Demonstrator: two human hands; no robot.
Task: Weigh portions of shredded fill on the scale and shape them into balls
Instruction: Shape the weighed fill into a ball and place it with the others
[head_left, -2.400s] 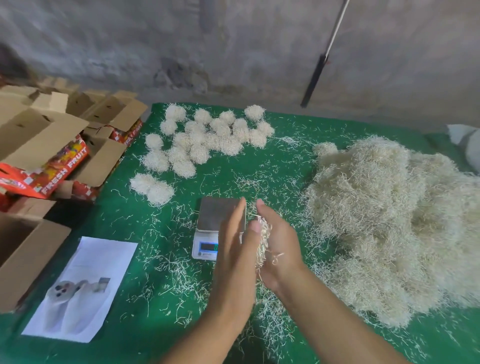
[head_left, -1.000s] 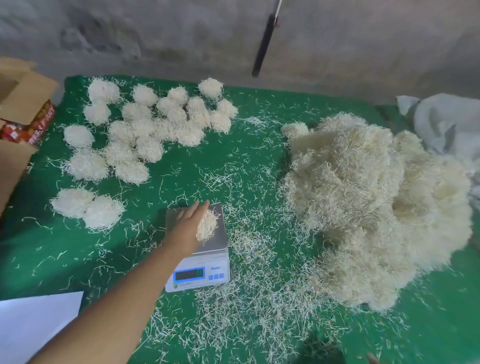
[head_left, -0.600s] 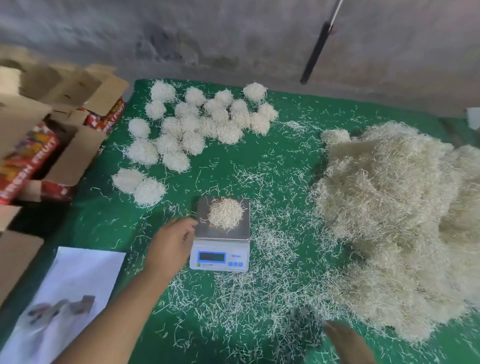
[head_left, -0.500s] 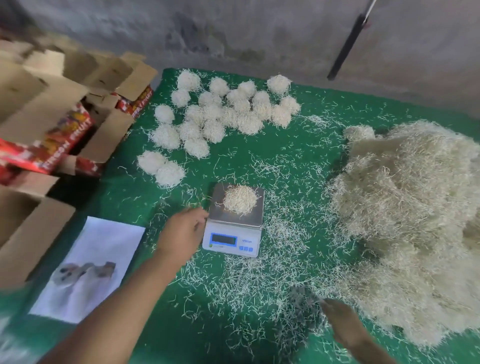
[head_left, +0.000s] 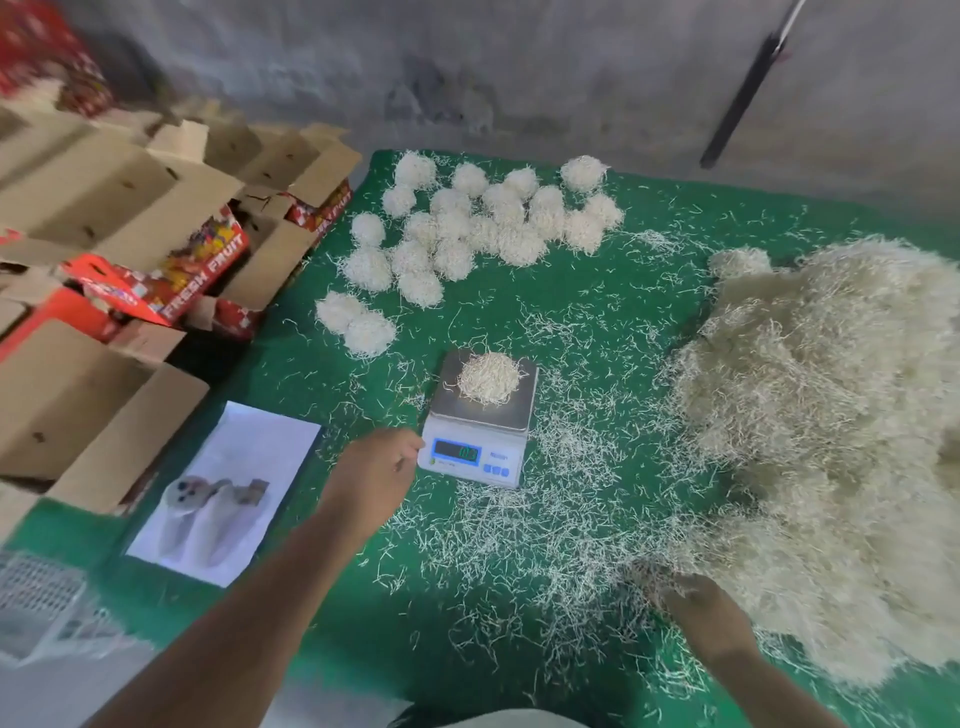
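Observation:
A small white digital scale (head_left: 475, 460) with a steel platform stands mid-table on the green cloth (head_left: 291, 613). A rounded portion of pale shredded fill (head_left: 489, 378) lies on the platform with no hand on it. My left hand (head_left: 374, 473) rests beside the scale's front left corner, fingers loosely curled and holding nothing. A big heap of loose shredded fill (head_left: 831, 426) covers the right side. At the heap's near edge, my right hand (head_left: 698, 605) curls its blurred fingers into the shreds. Several finished balls (head_left: 467, 228) lie at the back.
Open cardboard fruit boxes (head_left: 119, 249) crowd the left side beyond the table edge. A printed sheet with a picture (head_left: 223, 493) lies front left, with a white mesh object (head_left: 36, 597) below it. Stray shreds (head_left: 545, 519) litter the cloth. A dark rod (head_left: 737, 104) leans on the wall.
My left hand set the portion on the scale, let go and drew back to the scale's front left corner. My right hand came into view and moved into the heap's near edge.

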